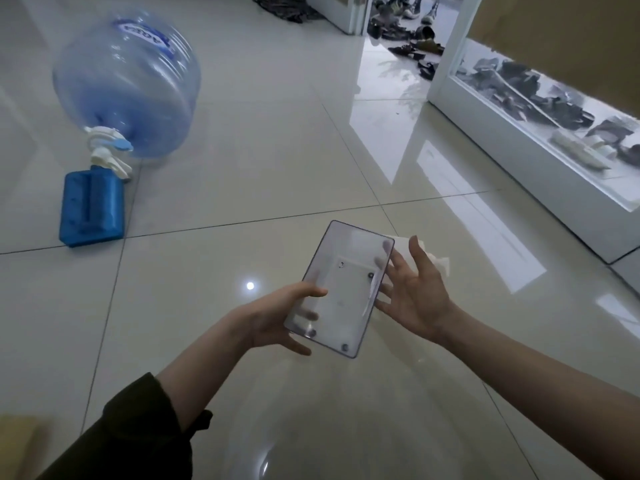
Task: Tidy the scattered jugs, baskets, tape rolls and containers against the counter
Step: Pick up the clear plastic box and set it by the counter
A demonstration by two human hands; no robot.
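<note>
A clear rectangular plastic container (341, 289) is held above the tiled floor in front of me. My left hand (277, 320) grips its near left edge, thumb on top and fingers underneath, seen through the plastic. My right hand (415, 299) has straight, spread fingers that touch the container's right side. A white object (438, 259) lies on the floor behind my right hand, partly hidden. A large blue water jug (128, 84) with a white tap lies on its side at the far left. A blue plastic block (91, 209) sits just below its tap.
A white glass-fronted counter (519, 133) with dark items inside runs along the right. Beyond it, a doorway shows several shoes (412, 39) scattered on the floor. A brown cardboard corner (17, 445) shows at the bottom left.
</note>
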